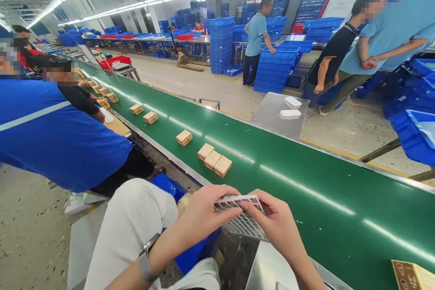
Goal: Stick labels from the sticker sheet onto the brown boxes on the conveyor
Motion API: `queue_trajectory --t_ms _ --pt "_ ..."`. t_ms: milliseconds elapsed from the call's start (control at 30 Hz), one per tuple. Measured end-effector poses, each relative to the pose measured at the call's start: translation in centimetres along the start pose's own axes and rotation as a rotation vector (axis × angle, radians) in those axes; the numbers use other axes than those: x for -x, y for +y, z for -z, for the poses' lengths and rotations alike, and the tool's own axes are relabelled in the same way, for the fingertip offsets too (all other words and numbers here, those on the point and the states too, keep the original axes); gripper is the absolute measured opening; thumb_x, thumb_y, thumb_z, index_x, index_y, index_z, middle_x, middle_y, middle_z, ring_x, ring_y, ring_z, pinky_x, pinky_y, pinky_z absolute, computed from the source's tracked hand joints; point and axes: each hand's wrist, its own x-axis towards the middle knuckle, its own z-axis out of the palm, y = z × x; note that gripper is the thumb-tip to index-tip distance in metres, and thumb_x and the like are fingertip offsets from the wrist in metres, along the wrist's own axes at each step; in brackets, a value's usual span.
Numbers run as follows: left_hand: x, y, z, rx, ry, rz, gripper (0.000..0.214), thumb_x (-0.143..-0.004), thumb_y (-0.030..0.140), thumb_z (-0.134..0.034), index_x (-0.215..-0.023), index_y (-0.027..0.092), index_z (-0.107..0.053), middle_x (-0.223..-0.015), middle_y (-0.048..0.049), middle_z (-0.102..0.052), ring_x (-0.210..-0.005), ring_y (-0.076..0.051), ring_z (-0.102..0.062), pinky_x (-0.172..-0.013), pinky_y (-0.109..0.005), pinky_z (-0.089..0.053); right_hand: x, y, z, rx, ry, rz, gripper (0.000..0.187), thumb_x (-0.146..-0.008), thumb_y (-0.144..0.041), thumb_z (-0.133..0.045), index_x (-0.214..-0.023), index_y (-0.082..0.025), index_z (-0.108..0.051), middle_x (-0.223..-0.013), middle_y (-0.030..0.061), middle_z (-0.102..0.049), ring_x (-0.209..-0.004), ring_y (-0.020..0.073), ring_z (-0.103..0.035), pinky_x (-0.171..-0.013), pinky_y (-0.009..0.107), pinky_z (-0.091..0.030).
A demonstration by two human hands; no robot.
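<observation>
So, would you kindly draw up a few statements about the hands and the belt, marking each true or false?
1. The left hand and right hand both hold the white grid. True.
2. The watch is worn on the right side. False: it is worn on the left.
3. Three boxes sit side by side on the belt. True.
4. The belt is red. False: it is green.
5. The grid lies flat on the belt. False: it is held up, tilted.

Rectangular greyish-white lattice piece [244, 226] is showing a grid pattern. Long flat green belt [306, 172] is reflecting white streaks. Small tan cuboid boxes [184, 137] are bearing brown side markings.
</observation>
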Motion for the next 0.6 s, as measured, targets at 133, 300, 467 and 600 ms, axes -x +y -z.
queue_trajectory --t_ms 133,300,467,600 --pt "-0.3 0.7 -1.0 0.173 -0.118 0.112 0.019 -0.095 0.028 -0.058 -0.099 0.018 -0.073 -0.095 -0.0022 -0.076 -0.088 -0.017 -0.068 -0.078 -0.024 -0.051 1.2 0.0 1.1 -0.210 -0.046 -0.161 0.034 -0.087 -0.053 -0.069 -0.095 -0.020 -0.070 -0.080 0.0035 -0.072 -0.071 0.0183 -0.068 -0.064 0.026 -0.056" --pt "-0.3 0.7 0.2 0.019 -0.271 0.038 0.027 -0.098 0.033 -0.053 -0.099 0.018 -0.075 -0.085 -0.0008 -0.073 -0.074 -0.014 -0.062 -0.064 -0.020 -0.043 2.5 -0.6 2.6 -0.074 -0.057 -0.045 0.022 -0.091 -0.044 -0.067 -0.094 -0.023 -0.072 -0.088 0.0042 -0.074 -0.076 0.0183 -0.070 -0.072 0.029 -0.060" --pt "-1.1 0.8 0.5 -0.146 -0.322 -0.042 0.024 -0.097 0.031 -0.053 -0.095 0.022 -0.075 -0.080 0.0011 -0.072 -0.071 -0.015 -0.061 -0.065 -0.022 -0.039 3.9 0.2 2.3 0.258 0.042 0.121 0.016 -0.098 -0.035 -0.058 -0.097 -0.025 -0.071 -0.090 0.0035 -0.074 -0.076 0.0187 -0.071 -0.071 0.029 -0.060" --pt "-2.7 -0.4 -0.3 -0.237 -0.399 -0.130 0.022 -0.096 0.028 -0.054 -0.090 0.025 -0.075 -0.078 0.0017 -0.071 -0.071 -0.016 -0.061 -0.064 -0.024 -0.035 5.1 2.4 1.2 0.336 0.136 0.202 0.013 -0.100 -0.029 -0.056 -0.101 -0.025 -0.068 -0.089 0.0033 -0.074 -0.072 0.0172 -0.070 -0.069 0.027 -0.059"
